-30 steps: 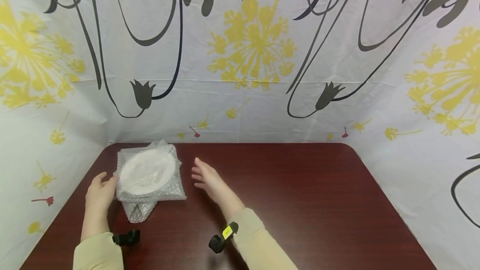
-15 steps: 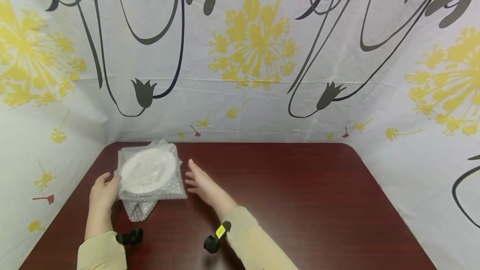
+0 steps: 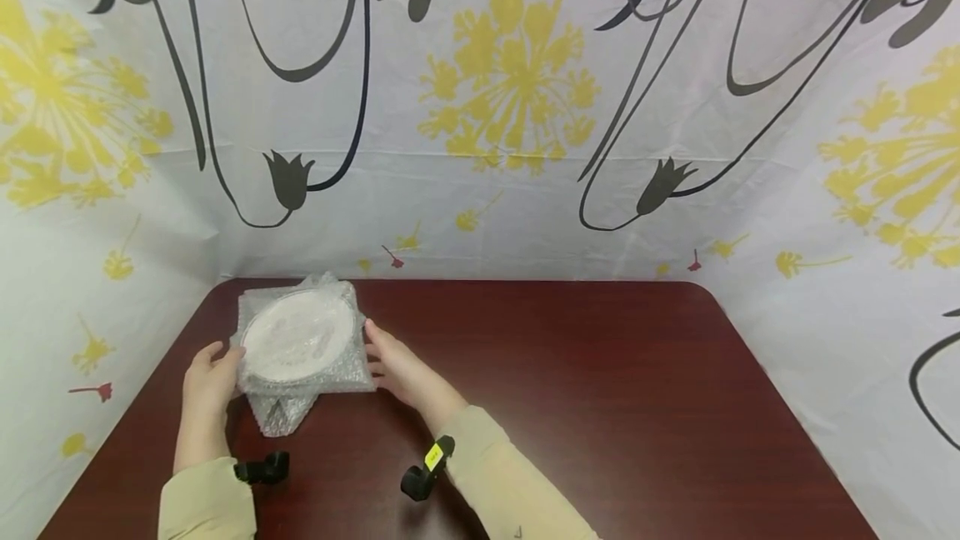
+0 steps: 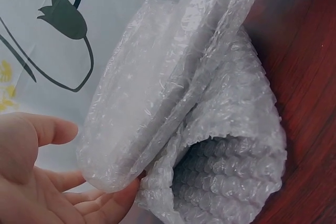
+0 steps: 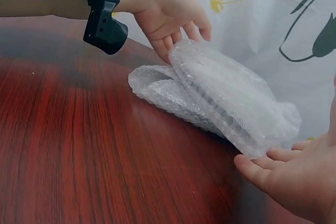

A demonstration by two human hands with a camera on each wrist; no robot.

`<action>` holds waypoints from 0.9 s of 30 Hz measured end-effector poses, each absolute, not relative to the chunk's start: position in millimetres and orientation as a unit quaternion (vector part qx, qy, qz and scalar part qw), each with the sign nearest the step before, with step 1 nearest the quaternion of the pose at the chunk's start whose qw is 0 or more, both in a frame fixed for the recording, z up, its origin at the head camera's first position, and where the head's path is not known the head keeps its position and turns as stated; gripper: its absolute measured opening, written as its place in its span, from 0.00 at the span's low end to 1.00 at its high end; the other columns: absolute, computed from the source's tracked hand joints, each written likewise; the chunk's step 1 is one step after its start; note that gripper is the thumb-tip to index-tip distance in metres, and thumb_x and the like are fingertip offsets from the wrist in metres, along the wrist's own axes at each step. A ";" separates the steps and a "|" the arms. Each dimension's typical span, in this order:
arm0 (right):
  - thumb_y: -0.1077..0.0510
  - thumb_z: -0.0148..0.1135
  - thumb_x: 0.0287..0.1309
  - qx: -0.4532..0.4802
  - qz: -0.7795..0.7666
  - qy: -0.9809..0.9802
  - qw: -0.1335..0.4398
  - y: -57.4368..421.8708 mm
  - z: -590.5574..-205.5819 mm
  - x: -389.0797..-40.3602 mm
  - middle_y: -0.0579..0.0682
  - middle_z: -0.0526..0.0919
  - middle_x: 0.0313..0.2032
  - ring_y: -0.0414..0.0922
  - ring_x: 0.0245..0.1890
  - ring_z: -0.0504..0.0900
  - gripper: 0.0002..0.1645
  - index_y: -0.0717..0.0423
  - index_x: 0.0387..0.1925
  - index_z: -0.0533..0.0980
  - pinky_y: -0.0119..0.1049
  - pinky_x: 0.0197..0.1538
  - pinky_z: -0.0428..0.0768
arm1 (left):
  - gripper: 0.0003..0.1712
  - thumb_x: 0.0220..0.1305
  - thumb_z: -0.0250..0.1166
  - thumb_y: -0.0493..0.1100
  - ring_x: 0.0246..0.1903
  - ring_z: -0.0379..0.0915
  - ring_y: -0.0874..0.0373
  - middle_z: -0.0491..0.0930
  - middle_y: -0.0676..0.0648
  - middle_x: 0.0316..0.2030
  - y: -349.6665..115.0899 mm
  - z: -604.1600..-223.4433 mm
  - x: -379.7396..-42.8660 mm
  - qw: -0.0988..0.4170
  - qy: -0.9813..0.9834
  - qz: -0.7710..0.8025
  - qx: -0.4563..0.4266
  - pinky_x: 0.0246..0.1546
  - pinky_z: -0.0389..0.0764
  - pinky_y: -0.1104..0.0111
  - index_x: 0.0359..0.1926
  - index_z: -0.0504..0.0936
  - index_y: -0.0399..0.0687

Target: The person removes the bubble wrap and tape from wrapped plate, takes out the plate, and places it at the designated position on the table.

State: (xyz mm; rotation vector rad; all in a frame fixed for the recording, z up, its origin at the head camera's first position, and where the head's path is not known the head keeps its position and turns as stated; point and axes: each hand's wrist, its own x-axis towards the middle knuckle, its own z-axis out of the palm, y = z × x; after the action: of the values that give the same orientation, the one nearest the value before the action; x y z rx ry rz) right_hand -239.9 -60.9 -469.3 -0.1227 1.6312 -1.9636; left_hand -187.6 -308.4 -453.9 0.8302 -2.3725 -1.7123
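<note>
A round, white, plate-like thing [image 3: 298, 336] wrapped in bubble wrap lies tilted at the table's far left. It rests on a second bubble-wrap piece [image 3: 279, 415], whose open end faces the left wrist camera [image 4: 226, 177]. At the left edge of the wrapped round thing, my left hand [image 3: 207, 382] has its fingers against the underside, the thumb standing apart from the wrap in the left wrist view. On the opposite side, my right hand [image 3: 405, 369] reaches the edge with fingers extended, fingertips at the lower rim in the right wrist view. What the lower wrap contains is hidden.
The dark red wooden table [image 3: 600, 390] extends to the right of the hands. A white patterned cloth [image 3: 510, 223] hangs behind it and along both sides. Black wrist cameras [image 3: 417, 482] sit on both forearms.
My right hand has moved left from a gap beside the wrapped round thing to its right edge. My left hand has shifted slightly right onto the left edge. The wrapped things look still.
</note>
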 end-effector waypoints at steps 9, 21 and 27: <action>0.34 0.44 0.68 -0.045 -0.751 0.587 0.299 -65.1 -470.8 -240.6 0.65 0.66 0.63 0.60 0.61 0.67 0.44 0.60 0.72 0.55 0.54 0.60 0.67 | 0.40 0.71 0.49 0.49 0.45 0.71 0.48 0.58 0.25 0.64 -308.5 -459.3 -188.5 0.062 -0.769 -0.570 0.281 0.27 0.74 0.77 0.74 0.44 0.37; 0.39 0.41 0.72 -0.043 -0.758 0.566 0.320 -63.7 -469.9 -238.6 0.67 0.62 0.65 0.60 0.65 0.61 0.42 0.70 0.69 0.55 0.53 0.63 0.62 | 0.43 0.69 0.54 0.47 0.49 0.68 0.50 0.56 0.29 0.67 -307.0 -459.9 -185.9 0.057 -0.748 -0.596 0.285 0.31 0.73 0.78 0.75 0.41 0.43; 0.41 0.44 0.71 -0.035 -0.765 0.561 0.315 -64.7 -468.4 -239.5 0.67 0.63 0.64 0.60 0.64 0.63 0.41 0.69 0.69 0.55 0.53 0.63 0.64 | 0.45 0.68 0.58 0.46 0.43 0.68 0.59 0.56 0.30 0.67 -308.1 -461.6 -184.8 0.063 -0.742 -0.603 0.286 0.29 0.72 0.81 0.76 0.41 0.46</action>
State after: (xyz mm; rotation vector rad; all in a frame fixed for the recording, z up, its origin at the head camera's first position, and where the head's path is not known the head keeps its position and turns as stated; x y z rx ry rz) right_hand -239.5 -64.7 -468.4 -0.0932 1.4793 -2.0153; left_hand -184.8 -308.1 -461.6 0.8649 -2.2435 -1.8211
